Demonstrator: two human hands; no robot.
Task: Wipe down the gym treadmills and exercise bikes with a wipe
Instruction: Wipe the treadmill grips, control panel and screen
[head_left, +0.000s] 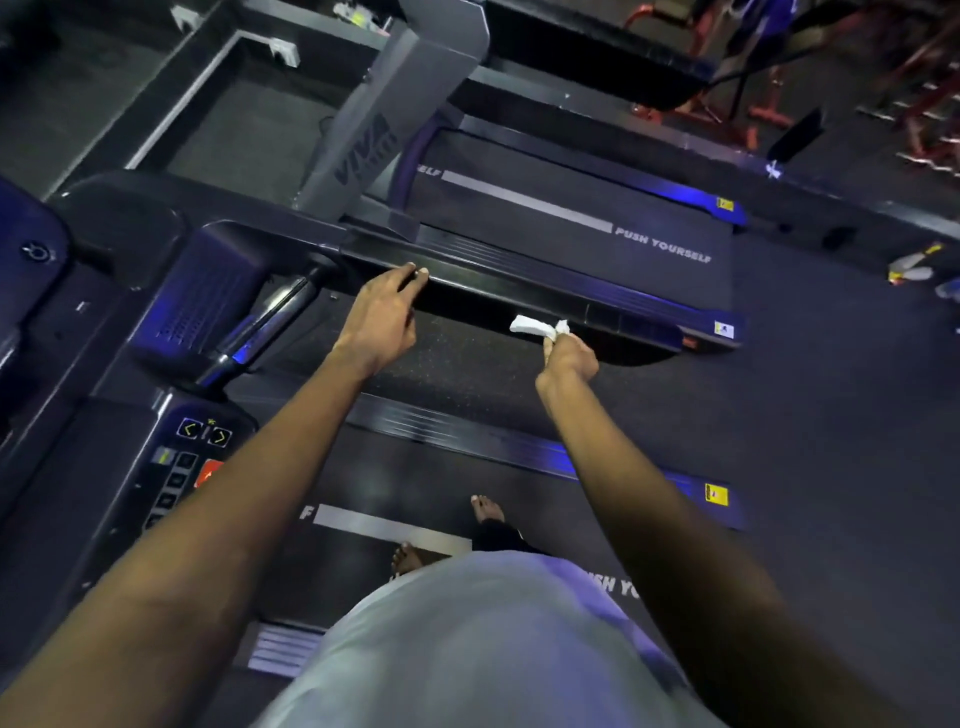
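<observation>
I stand barefoot on the belt of a near treadmill. A second treadmill lies just beyond it, its belt marked "PUSH YOURSELF". My right hand grips a crumpled white wipe and holds it against the black side rail of the far treadmill. My left hand reaches to the same rail further left, fingertips resting on its top edge with the fingers fairly straight.
The near treadmill's console with buttons is at the left, with a chrome handlebar above it. A grey upright marked "VIVA" rises from the far treadmill. Red equipment frames stand at the back right on dark rubber floor.
</observation>
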